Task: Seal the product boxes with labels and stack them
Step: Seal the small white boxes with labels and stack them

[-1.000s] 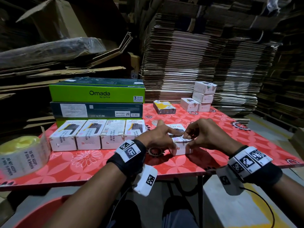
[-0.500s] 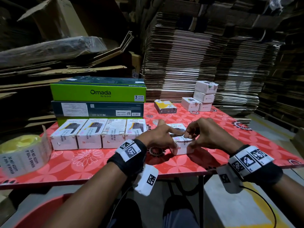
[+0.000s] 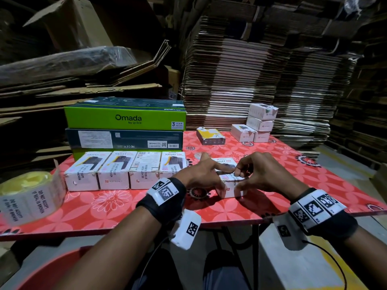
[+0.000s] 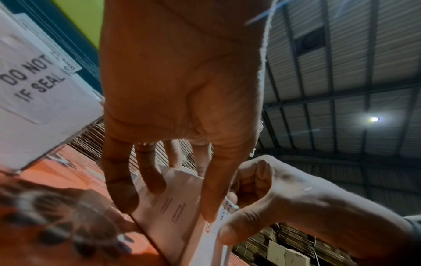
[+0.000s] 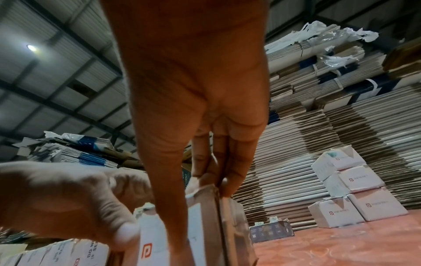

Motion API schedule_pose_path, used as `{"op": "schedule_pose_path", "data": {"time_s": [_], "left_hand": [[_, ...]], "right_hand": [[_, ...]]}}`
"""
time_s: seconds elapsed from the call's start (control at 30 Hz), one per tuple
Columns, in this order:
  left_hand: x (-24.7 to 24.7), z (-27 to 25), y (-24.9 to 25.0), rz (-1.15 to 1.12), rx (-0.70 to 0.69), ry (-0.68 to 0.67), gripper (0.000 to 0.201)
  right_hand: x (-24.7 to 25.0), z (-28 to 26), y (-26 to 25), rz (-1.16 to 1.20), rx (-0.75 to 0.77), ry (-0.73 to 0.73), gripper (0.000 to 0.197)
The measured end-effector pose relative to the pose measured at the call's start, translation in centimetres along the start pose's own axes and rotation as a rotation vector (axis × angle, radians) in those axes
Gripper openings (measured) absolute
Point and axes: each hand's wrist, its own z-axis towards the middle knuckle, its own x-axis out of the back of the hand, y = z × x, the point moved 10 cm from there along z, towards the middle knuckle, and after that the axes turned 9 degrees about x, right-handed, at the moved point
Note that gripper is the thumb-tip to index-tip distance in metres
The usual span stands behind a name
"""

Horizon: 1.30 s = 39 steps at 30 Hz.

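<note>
Near the worktop's (image 3: 314, 185) front edge, the left hand (image 3: 201, 176) is steadying the product box (image 3: 227, 181) with curled fingers while the right hand (image 3: 263, 176) is pinching the label (image 3: 235, 177) down; rubbing it flat over the flap edge should seal best.

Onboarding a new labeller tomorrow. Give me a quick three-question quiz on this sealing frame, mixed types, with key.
1. True or false: the label roll lies at the table's left end.
2. How many white boxes form the row in front of the green Omada box?
3. Multiple choice: the box being sealed is A) lifted clear of the table, B) resting on the table between the left hand and the right hand, C) on the far stack.

Key: 1 true; 2 four; 3 B.
</note>
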Motion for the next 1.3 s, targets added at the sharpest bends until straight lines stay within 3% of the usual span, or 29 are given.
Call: {"op": "schedule_pose_path", "data": {"time_s": [0.47,0.63,0.77,0.97,1.07,1.2,1.3], "left_hand": [[0.0,-0.4,0.2,0.025,-0.032,0.018,0.069],[0.1,-0.1,0.0,0.041,-0.014,0.032,0.069],[-0.1,-0.1,0.2,0.054,-0.039,0.016,0.072],[0.0,-0.2,0.2,0.051,-0.026,0.03,0.046],[0.1,-0.3,0.4,0.046,-0.026,0.035,0.062],[0.2,-0.4,0.6,0.062,-0.038,0.043,0.06],[0.4,0.0,0.4,0.072,-0.035,0.056,0.072]], "right_hand": [[0.7,0.2,-0.2,0.023,0.04,-0.078,0.027],[0.8,0.5,-2.6,0.012,0.176,-0.139,0.009],[0.0,1.2,-3.2,-0.051,0.225,-0.087,0.012],[-0.8,3.1,-2.7,-0.079,0.278,-0.097,0.014],[-1.2,3.7,-2.8,-0.102,0.292,-0.102,0.016],[-0.5,3.6,-2.4,-0.053,0.291,-0.132,0.017],[0.6,2.9,-1.7,-0.007,0.264,-0.165,0.018]]}}
